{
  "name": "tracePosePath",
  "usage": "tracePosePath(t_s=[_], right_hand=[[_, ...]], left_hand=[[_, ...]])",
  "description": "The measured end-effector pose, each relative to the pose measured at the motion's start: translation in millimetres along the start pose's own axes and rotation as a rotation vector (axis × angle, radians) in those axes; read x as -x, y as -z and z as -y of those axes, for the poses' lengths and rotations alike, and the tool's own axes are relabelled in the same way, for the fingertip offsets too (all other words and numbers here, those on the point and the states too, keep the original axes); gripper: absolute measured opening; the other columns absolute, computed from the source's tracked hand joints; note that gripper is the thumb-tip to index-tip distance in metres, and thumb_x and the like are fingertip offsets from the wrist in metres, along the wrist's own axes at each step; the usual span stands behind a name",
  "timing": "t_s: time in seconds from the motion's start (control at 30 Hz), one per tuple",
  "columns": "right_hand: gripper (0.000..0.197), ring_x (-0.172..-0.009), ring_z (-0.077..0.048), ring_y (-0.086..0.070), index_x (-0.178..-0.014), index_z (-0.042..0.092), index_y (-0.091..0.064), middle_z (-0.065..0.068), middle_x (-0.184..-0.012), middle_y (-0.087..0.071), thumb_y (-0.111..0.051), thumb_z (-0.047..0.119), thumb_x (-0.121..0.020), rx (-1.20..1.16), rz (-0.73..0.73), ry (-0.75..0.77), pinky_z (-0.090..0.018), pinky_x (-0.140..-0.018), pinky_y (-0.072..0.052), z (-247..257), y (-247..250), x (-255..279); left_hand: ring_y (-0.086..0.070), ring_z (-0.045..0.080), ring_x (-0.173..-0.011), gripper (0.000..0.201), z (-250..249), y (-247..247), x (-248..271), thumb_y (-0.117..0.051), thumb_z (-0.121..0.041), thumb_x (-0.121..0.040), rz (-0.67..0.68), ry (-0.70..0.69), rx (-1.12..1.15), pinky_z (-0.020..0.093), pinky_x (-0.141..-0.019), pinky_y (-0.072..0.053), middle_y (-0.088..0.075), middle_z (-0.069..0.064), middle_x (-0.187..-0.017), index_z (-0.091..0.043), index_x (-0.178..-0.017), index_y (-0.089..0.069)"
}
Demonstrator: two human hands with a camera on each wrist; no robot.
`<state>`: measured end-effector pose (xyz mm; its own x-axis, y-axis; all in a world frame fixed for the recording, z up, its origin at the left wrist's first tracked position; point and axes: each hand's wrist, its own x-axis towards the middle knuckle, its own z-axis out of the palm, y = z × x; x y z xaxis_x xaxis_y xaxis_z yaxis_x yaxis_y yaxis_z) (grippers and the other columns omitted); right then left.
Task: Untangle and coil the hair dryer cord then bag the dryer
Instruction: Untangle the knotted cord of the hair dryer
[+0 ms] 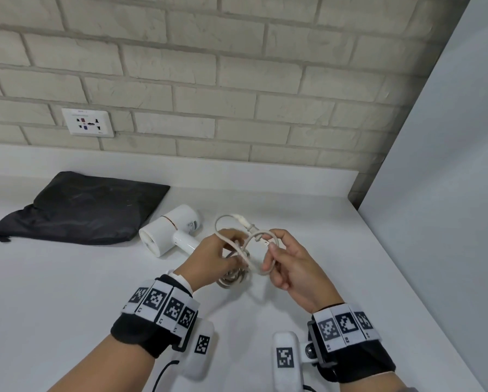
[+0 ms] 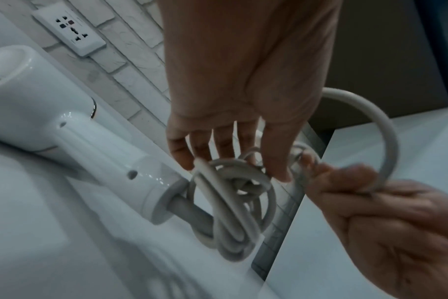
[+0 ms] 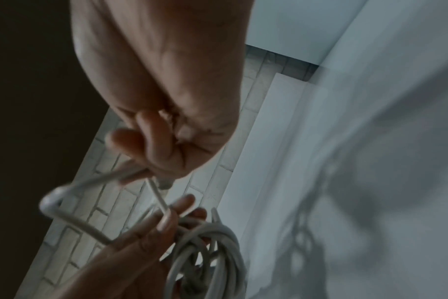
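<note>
A white hair dryer [image 1: 171, 230] lies on its side on the white counter [image 1: 67, 292]; its handle [image 2: 120, 161] points toward my hands. Its pale grey cord [image 1: 237, 274] hangs in a tangled bundle [image 2: 233, 204] from the handle's end. My left hand [image 1: 217, 254] holds the top of the bundle with curled fingers [image 2: 225, 145]. My right hand [image 1: 279, 256] pinches a loose loop of the cord [image 3: 151, 176] just to the right, lifted above the counter. The plug [image 1: 244, 220] sticks up behind both hands. The black bag [image 1: 81, 207] lies flat at the back left.
A brick wall [image 1: 237, 80] with a white socket plate [image 1: 88, 122] runs along the counter's back. A plain white side wall [image 1: 449, 193] closes the right. The counter's right edge [image 1: 423, 304] slants close to my right wrist.
</note>
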<state>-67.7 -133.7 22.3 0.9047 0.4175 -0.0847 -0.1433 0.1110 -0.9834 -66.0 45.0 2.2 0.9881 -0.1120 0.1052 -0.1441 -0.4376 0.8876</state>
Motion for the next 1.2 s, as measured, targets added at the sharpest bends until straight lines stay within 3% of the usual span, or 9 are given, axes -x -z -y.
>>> tracePosePath(t_s=[0.13, 0.27, 0.33, 0.53, 0.7, 0.8, 0.93, 1.07, 1.2], right_hand=[[0.017, -0.038, -0.009, -0.035, -0.105, 0.016, -0.050, -0.004, -0.059, -0.053, -0.036, 0.009, -0.097, 0.000, -0.225, -0.088, -0.019, -0.037, -0.023, -2.0, 13.9, -3.0], [0.031, -0.089, -0.006, -0.050, -0.102, 0.022, -0.063, -0.002, -0.106, -0.049, -0.033, 0.030, -0.098, 0.531, -0.363, 0.059, -0.016, -0.076, -0.037, 1.8, 16.9, -1.3], [0.029, -0.098, 0.003, -0.048, -0.112, 0.022, -0.061, 0.003, -0.110, -0.050, -0.039, 0.032, -0.096, 0.604, -0.284, 0.186, -0.004, -0.078, -0.035, 7.7, 9.4, 1.2], [0.037, -0.061, -0.002, -0.056, -0.121, 0.022, -0.052, -0.008, -0.082, -0.058, -0.043, 0.002, -0.091, 0.858, -0.171, 0.246, -0.008, -0.055, -0.039, 5.7, 8.8, -4.4], [0.047, -0.120, -0.032, -0.035, -0.119, 0.003, -0.055, -0.017, -0.135, -0.032, -0.038, -0.016, -0.080, 1.327, -0.501, -0.040, -0.031, -0.088, -0.038, 0.4, 31.6, -8.4], [0.050, -0.136, -0.026, -0.027, -0.128, 0.008, -0.051, -0.010, -0.146, -0.030, -0.043, -0.011, -0.082, 1.324, -0.281, 0.187, -0.033, -0.106, -0.030, -1.5, 22.1, -9.0], [0.044, -0.116, -0.020, -0.054, -0.136, 0.021, -0.037, -0.007, -0.127, -0.057, -0.048, 0.019, -0.093, 1.053, 0.181, -0.028, -0.028, -0.093, -0.040, -17.2, -0.9, -11.8], [0.018, -0.052, -0.007, -0.055, -0.111, 0.015, -0.052, -0.001, -0.063, -0.059, -0.049, 0.016, -0.093, 0.791, -0.028, -0.025, -0.020, -0.057, -0.045, -26.0, 0.3, -18.0], [0.010, -0.044, -0.004, -0.045, -0.081, 0.012, -0.054, 0.000, -0.056, -0.051, -0.052, 0.012, -0.091, 0.562, -0.146, 0.073, -0.022, -0.051, -0.039, -19.0, 3.5, -20.8]], left_hand=[[-0.055, 0.011, -0.082, 0.016, -1.7, 4.3, -3.0, -0.072, -0.019, -0.076, 0.045, -0.023, -0.131, 0.017, -0.073, -0.044, -0.055, -0.005, -0.087, -0.028, -0.074, -0.060], [-0.051, 0.012, -0.074, 0.014, -6.8, 2.9, -9.4, -0.072, -0.026, -0.077, 0.093, 0.005, -0.212, 0.022, -0.070, -0.044, -0.052, -0.005, -0.078, -0.020, -0.079, -0.059], [-0.051, 0.010, -0.065, 0.017, -9.4, 2.1, -13.3, -0.075, -0.024, -0.073, 0.072, 0.046, -0.142, 0.019, -0.063, -0.044, -0.052, -0.005, -0.071, -0.017, -0.080, -0.062], [-0.056, 0.015, -0.066, 0.024, -9.4, 3.5, -12.0, -0.080, -0.015, -0.067, 0.122, 0.069, 0.015, 0.032, -0.073, -0.053, -0.059, -0.001, -0.074, -0.022, -0.079, -0.060], [-0.050, 0.012, -0.071, 0.038, -5.8, 1.1, -3.8, -0.075, -0.001, -0.067, 0.110, -0.016, 0.061, 0.023, -0.068, -0.047, -0.051, -0.008, -0.083, -0.029, -0.084, -0.056], [-0.052, 0.012, -0.071, 0.041, -4.5, -2.8, -0.8, -0.070, 0.005, -0.069, 0.126, -0.028, 0.087, 0.026, -0.070, -0.049, -0.055, -0.009, -0.083, -0.030, -0.086, -0.056], [-0.056, 0.014, -0.068, 0.039, -5.0, -5.5, -0.5, -0.059, 0.014, -0.073, 0.107, -0.017, 0.181, 0.034, -0.069, -0.053, -0.059, -0.011, -0.079, -0.024, -0.086, -0.057], [-0.062, 0.022, -0.075, 0.031, -5.0, -0.2, -1.9, -0.060, 0.013, -0.078, -0.003, 0.046, 0.395, 0.031, -0.068, -0.052, -0.062, 0.006, -0.088, -0.017, -0.086, -0.058], [-0.065, 0.006, -0.073, 0.012, 0.4, 6.6, -5.5, -0.053, -0.003, -0.090, -0.090, 0.071, 0.309, 0.017, -0.071, -0.052, -0.065, 0.003, -0.083, -0.012, -0.087, -0.061]])
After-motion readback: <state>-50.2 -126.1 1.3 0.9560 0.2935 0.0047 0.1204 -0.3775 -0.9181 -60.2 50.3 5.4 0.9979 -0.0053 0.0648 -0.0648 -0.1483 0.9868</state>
